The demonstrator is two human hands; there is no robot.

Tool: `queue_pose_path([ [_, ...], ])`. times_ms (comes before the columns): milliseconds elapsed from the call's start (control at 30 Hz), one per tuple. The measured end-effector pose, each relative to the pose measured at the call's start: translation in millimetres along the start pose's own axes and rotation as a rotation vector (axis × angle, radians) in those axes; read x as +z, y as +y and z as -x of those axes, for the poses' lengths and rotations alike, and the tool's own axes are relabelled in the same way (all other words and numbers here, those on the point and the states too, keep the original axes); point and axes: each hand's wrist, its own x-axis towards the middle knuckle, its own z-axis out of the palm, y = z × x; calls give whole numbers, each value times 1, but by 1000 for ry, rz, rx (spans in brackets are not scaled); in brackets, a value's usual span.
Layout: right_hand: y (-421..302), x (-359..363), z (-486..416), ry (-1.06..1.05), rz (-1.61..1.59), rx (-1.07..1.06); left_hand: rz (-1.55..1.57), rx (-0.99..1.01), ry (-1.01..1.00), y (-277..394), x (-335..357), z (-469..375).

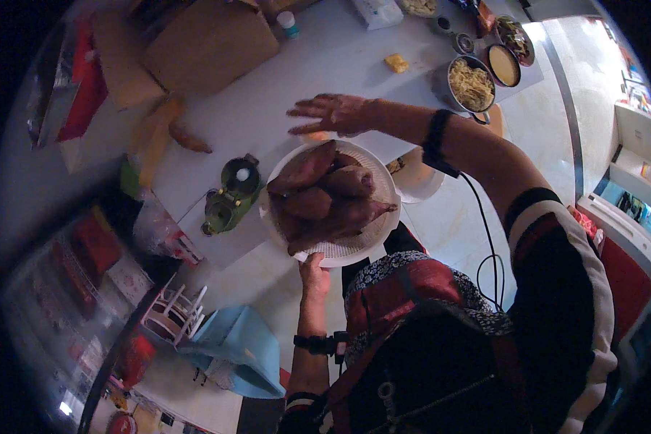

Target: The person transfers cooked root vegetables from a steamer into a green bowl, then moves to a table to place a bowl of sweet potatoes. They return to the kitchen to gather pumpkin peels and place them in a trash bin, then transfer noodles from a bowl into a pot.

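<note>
My left hand (316, 275) grips the near rim of a white plastic basket (352, 253) with a perforated bottom. Several reddish-brown sweet potatoes (306, 203) are piled in the basket. Above the basket's far side, my right hand (331, 115) is spread with its fingers apart and holds nothing. An orange piece, partly hidden, shows between that hand and the basket's rim. A green container (225, 209) with its lid raised stands on the table left of the basket. Beyond it, a single sweet potato (189, 138) lies on the table. A round white dish (423, 182) is partly hidden behind the basket.
A cardboard box (211, 46) and a small white-capped bottle (287, 24) stand on the far side of the white table (325, 62). A yellow lump (396, 63) lies there too. To the right are a pot of shredded food (471, 85) and other bowls. A light-blue bin (238, 347) stands below.
</note>
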Motion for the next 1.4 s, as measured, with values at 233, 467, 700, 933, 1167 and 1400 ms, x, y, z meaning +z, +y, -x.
queue_pose_path([
  [233, 6, 24, 1, -19, -121, 154, 56, -25, 10, -1, 9, -4],
  [467, 64, 1, 46, 199, 153, 877, 31, -41, -4, 7, 33, -10],
  [700, 79, -21, 70, 124, 91, 1012, 74, 37, -79, 16, 76, -43],
  [933, 61, -20, 90, 320, -7, 1279, 134, 53, -212, 22, 99, -82],
  [1167, 56, -12, 107, 84, -170, 1611, 74, 35, -174, 29, 136, -97],
  [1400, 17, 2, 122, 344, -210, 1387, 21, 16, -285, 48, 142, -82],
])
